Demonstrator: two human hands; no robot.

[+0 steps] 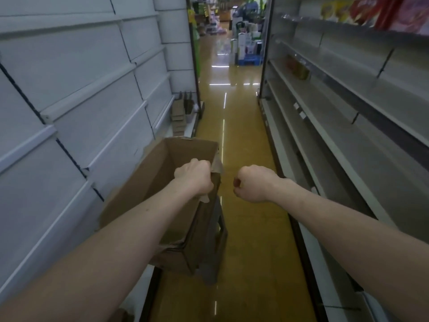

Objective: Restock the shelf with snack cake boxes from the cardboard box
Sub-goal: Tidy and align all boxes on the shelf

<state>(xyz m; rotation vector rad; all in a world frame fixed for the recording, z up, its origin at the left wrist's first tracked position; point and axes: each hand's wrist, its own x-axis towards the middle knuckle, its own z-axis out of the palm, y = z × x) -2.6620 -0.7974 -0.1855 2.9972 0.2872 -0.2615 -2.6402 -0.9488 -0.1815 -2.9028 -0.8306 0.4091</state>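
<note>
From the head camera, the view runs down a store aisle with a glossy yellow floor (243, 140). At about 7 o'clock from the middle of the view, an open cardboard box (162, 182) sits on a dark stool (216, 240) beside the white shelving (81, 94) that fills the 9 o'clock side. No snack cake boxes can be seen in the part of its inside that shows. The left hand (195, 176) grasps the box's right top edge, fingers curled over the rim. The right hand (251, 183), at 5 o'clock, is clenched into a fist over the floor and holds nothing, just beside the box without touching it. Grey shelves (348, 108) line the 3 o'clock side, with colourful packages (371, 10) on the top shelf at 1 o'clock and one blurred item (298, 68) lower down
</note>
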